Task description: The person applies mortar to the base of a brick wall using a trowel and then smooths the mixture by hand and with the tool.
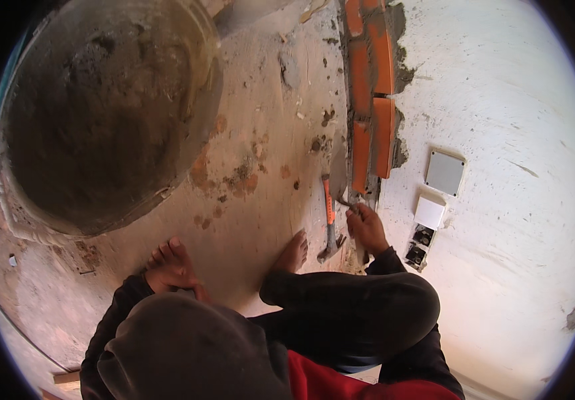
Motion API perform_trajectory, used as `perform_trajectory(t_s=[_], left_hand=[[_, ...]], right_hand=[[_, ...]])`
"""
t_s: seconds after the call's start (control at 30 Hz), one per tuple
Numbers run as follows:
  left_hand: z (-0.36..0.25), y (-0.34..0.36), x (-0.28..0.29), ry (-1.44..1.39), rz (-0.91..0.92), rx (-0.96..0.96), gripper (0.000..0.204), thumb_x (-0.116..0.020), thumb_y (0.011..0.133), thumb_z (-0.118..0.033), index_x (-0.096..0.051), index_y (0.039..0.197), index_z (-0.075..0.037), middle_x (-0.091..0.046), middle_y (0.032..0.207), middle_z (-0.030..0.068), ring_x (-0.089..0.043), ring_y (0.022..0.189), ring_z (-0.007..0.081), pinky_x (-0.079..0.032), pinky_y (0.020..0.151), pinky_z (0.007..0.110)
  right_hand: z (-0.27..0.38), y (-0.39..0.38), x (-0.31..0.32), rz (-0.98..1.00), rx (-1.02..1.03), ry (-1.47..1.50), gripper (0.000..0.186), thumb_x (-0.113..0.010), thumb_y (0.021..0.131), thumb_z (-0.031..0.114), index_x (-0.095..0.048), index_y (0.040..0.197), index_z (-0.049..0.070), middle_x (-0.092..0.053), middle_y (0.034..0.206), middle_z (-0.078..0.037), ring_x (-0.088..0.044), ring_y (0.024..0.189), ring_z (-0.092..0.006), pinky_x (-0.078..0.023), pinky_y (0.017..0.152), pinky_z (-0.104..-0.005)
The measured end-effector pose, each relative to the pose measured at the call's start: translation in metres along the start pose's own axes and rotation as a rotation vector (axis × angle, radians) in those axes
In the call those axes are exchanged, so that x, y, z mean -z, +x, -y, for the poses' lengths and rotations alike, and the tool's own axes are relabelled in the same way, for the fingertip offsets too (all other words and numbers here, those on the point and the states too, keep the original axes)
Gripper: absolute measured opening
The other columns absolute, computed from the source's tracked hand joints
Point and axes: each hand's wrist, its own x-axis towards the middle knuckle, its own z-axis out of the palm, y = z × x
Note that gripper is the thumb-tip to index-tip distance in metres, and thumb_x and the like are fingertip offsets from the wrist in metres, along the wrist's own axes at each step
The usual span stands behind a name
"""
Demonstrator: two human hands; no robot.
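1. Orange bricks (383, 137), rough grey mortar, along the floor's (254, 87) right edge.
2. Right hand (367, 229): fingers curled around a slim metal tool (345, 203) at the bricks' near end; hammer (329, 213) just left.
3. Left hand (167, 272): finger spread, hold cannot be told.
4. Room: gritty floor between round, crusted tub (213, 87) and bricks.

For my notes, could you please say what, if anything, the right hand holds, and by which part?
The right hand holds a trowel by its handle.
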Motion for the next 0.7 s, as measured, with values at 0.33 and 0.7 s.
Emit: perform_trajectory(t_s=[0.33,0.7], left_hand=[[0.025,0.000,-0.001,0.057,-0.136,0.032,0.034,-0.057,0.098,-0.038,-0.071,0.101,-0.007,-0.069,0.094,0.0035,-0.062,0.088,0.0105,-0.044,0.088,0.024],[-0.001,0.016,-0.026,0.133,-0.522,-0.036,0.031,-0.057,0.097,-0.035,-0.070,0.102,-0.007,-0.068,0.094,0.0038,-0.062,0.086,0.0104,-0.045,0.085,0.024]], right_hand=[[0.020,-0.011,-0.009,0.176,0.000,0.030,0.020,-0.065,0.092,0.022,-0.060,0.089,0.003,-0.054,0.062,0.001,-0.050,0.053,-0.0073,-0.040,0.050,-0.0263],[0.029,0.014,-0.015,0.252,0.406,-0.053,0.026,-0.068,0.087,0.026,-0.060,0.087,0.001,-0.053,0.067,-0.012,-0.055,0.065,-0.0214,-0.045,0.063,-0.0361]])
